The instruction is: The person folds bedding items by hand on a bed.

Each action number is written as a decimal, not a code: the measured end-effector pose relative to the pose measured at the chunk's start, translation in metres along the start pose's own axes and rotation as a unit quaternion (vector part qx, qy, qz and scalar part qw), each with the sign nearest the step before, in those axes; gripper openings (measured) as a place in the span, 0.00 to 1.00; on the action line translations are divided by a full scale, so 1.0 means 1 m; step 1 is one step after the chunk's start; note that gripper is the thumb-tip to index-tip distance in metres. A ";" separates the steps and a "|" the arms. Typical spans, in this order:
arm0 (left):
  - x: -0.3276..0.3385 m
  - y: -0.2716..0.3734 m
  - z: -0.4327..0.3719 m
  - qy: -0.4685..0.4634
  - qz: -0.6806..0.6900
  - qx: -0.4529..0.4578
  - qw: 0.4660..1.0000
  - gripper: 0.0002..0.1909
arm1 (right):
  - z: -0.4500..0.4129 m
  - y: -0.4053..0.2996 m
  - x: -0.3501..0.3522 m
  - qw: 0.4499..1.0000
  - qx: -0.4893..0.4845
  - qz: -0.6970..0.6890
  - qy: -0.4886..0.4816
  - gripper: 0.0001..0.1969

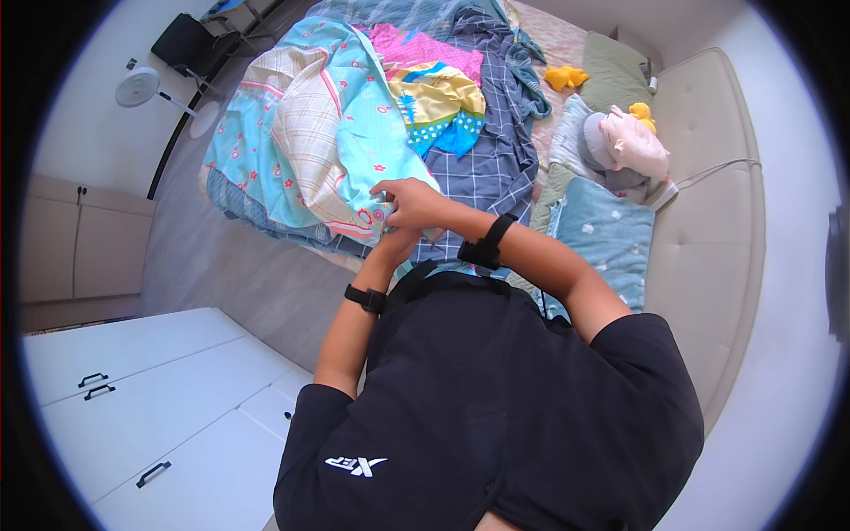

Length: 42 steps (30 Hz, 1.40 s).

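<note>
A turquoise floral bed cover (372, 143) with beige plaid panels (309, 126) lies rumpled across the bed. At its near edge, my right hand (417, 202) has its fingers curled over the fabric and appears to pinch it. My left hand (398, 242) is just below, at the same edge, its fingers mostly hidden behind my right hand. Beyond my right hand lies a bunched yellow and blue printed cloth (441, 99), with a pink dotted cloth (425, 53) behind it. A dark grey checked sheet (481, 169) spreads under these.
Along the padded headboard (704, 199) sit a blue pillow (604, 232), a pink plush pig (634, 143) and a green pillow (617, 70). An orange plush toy (566, 77) lies nearby. White drawers (166, 398) stand at lower left; a fan (137, 86) and black chair (192, 45) stand beyond.
</note>
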<state>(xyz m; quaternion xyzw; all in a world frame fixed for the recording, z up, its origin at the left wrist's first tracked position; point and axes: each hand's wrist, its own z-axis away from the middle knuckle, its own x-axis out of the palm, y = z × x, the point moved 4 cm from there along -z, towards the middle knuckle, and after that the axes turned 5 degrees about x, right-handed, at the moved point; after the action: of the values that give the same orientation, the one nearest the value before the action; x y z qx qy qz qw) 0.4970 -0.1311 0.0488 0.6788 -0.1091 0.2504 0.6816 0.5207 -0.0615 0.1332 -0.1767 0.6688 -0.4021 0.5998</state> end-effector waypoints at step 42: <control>-0.013 0.005 -0.011 0.131 0.056 -0.323 0.936 0.15 | 0.070 0.045 -0.014 0.936 0.001 -0.063 0.348 0.09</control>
<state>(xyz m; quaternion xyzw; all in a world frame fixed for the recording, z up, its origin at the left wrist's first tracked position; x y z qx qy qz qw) 0.4810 -0.1232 0.0460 0.3760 -0.1319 0.3264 0.8571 0.6013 -0.0464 0.1118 -0.0668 0.8228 -0.4759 0.3036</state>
